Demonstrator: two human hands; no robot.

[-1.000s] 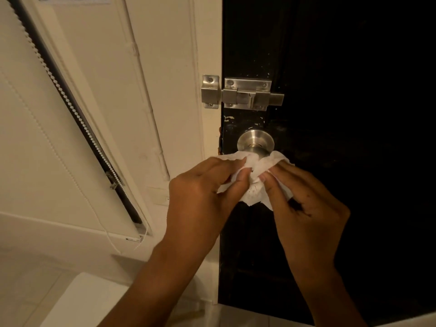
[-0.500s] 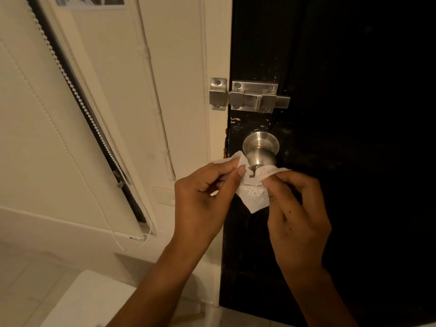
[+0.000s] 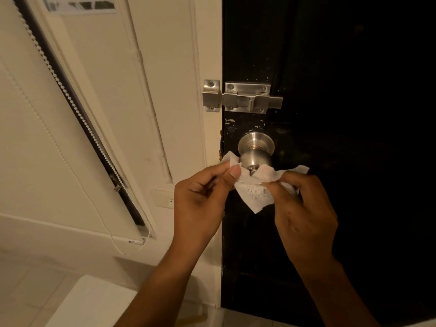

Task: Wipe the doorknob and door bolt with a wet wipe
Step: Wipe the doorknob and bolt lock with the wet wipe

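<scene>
Wipe hangs stretched just under the doorknob, pinched by left hand and right hand. Pulled tighter, it could tear; bolt waits above.

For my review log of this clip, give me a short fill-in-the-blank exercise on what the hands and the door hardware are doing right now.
1. Both hands hold a white ____ just below the doorknob.
2. The door bolt sits ____ the doorknob.
3. The left hand pinches the wipe between fingers and ____.
4. The door is ____ in colour; the right hand is in front of it.

Missing words: wipe; above; thumb; black
</scene>
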